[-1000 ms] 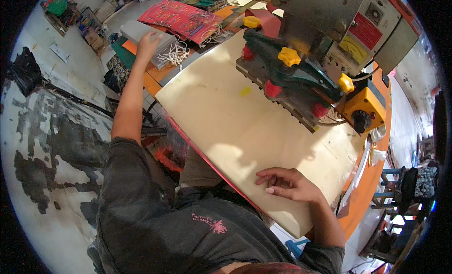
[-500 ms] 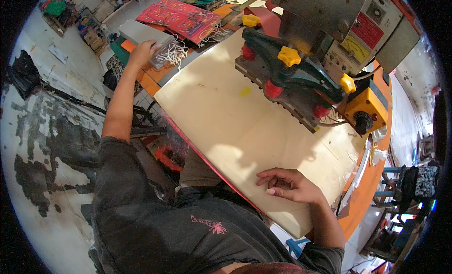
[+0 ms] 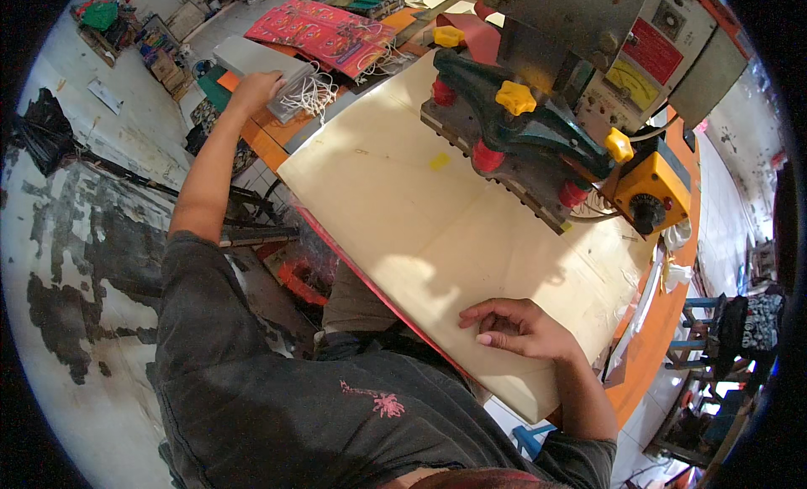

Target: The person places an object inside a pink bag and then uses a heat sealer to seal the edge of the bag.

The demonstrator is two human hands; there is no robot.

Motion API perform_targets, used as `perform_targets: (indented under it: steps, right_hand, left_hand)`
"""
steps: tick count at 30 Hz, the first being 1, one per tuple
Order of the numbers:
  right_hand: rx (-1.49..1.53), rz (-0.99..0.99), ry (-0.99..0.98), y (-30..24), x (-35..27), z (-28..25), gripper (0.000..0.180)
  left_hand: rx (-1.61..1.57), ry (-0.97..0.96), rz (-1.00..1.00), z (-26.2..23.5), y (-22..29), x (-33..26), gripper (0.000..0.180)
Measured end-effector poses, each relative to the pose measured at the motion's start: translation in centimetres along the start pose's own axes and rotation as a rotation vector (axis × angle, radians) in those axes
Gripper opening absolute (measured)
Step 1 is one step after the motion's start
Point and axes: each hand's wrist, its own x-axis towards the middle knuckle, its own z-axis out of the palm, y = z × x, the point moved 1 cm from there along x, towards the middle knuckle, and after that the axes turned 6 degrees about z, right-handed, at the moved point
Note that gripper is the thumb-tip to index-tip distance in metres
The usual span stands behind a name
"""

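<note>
At the far left of the table lies a stack of grey, plastic-looking sheets (image 3: 261, 57) with white cords hanging off one end. My left hand (image 3: 255, 94) is stretched out to its near edge, its fingers bent over that edge; the thumb is hidden. My right hand (image 3: 514, 327) hovers or rests low over the near right part of a padded cream board (image 3: 403, 203). Its fingers are loosely curled and apart, with nothing in them. Above the board's far side stands a press head with a dark green frame (image 3: 521, 123) and yellow star knobs.
Red printed sheets (image 3: 324, 31) with white cords lie beyond the grey stack. A yellow control box (image 3: 654, 193) with a black dial stands right of the press, below a grey panel with a gauge (image 3: 635, 81). White paper scraps (image 3: 677, 274) lie along the orange table edge.
My left upper arm and elbow have shifted slightly left, while the left hand stays at the grey stack. My right hand has hardly moved.
</note>
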Motion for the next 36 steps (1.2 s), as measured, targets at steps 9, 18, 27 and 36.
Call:
perform_targets:
  steps: [9, 18, 27, 36]
  right_hand:
    - [-0.078, -0.038, 0.001, 0.5, 0.0, -0.2, 0.039]
    - [-0.111, -0.026, 0.009, -0.4, 0.0, 0.0, 0.038]
    - [-0.105, -0.002, -0.022, 0.1, 0.3, -0.4, 0.037]
    - [-0.105, -0.007, -0.021, 0.0, 0.5, -0.4, 0.04]
  left_hand:
    - [0.194, -0.057, 0.041, 1.1, 0.4, 1.1, 0.066]
    - [-0.011, 0.273, -0.233, 1.5, -0.2, -0.6, 0.045]
    - [0.03, 0.582, 0.239, -2.7, 5.7, -4.3, 0.03]
    - [-0.288, 0.605, 0.591, -8.1, 20.9, -9.1, 0.032]
